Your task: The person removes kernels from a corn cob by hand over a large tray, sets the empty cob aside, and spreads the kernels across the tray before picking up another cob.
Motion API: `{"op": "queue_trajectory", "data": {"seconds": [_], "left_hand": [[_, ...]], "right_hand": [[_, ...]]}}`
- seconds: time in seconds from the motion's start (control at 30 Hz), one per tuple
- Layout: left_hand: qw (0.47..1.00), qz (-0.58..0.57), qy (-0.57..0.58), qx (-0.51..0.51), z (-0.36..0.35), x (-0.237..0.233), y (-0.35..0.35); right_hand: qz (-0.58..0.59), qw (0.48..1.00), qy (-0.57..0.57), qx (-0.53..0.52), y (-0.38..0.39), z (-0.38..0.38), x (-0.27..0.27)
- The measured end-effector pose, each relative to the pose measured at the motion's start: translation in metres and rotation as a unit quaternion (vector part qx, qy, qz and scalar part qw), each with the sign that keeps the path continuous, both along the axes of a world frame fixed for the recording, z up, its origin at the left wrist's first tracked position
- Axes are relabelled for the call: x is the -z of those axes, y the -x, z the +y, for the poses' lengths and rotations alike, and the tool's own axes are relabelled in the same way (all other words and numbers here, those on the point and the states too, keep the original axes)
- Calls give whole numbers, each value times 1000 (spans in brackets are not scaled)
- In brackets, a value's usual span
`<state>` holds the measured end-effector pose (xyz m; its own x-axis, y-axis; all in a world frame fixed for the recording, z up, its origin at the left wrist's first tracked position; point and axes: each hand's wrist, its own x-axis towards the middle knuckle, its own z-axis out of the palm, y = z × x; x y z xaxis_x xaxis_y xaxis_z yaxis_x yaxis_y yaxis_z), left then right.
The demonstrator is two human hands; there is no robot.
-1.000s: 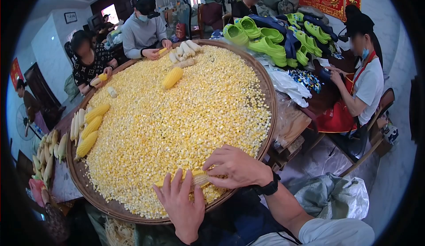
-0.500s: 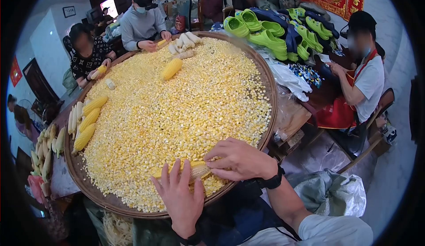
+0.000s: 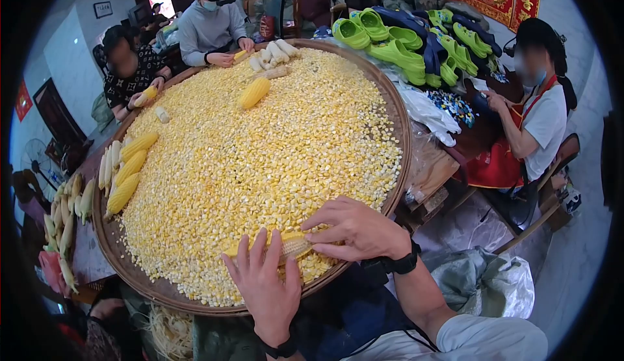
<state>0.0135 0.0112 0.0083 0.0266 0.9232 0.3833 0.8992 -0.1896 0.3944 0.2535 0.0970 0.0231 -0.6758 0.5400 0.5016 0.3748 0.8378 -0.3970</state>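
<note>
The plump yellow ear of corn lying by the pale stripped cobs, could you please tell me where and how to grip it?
I would grip the plump yellow ear of corn around its middle, from above, fingers and thumb on opposite long sides. It lies lengthwise on the loose kernels, top exposed, with the pale stripped cobs close beyond its far end.

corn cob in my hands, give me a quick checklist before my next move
- Left hand on the corn cob: ok, fingers across its left part
- Right hand on the cob: ok, fingers at its right end
- Cob inside the round tray: ok, over loose kernels
- Kernels on the cob's underside: cannot tell, hidden
- Co-workers' hands out of the way: ok, at the tray's far side
</note>
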Motion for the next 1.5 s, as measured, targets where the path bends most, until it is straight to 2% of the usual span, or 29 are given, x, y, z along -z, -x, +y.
{"op": "queue_trajectory", "data": {"seconds": [0.27, 0.8, 1.07, 1.27, 1.5], "left_hand": [[1000, 0, -8, -3, 0, 2, 1], [1000, -2, -10, -6, 0, 1, -1], [1000, -2, -7, -9, -1, -1, -2], [1000, -3, -6, -11, -1, 1, 0], [1000, 3, 0, -9, 0, 0, 0]], "right_hand": [[-5, 1000, -4, -3, 0, -1, -2], [-2, 996, 71, -59, -3, 5, -2], [123, 988, 95, 11, -4, -2, 3], [43, 997, 53, 31, 1, -4, 3], [16, 999, 44, 12, -1, -3, 4]]}}
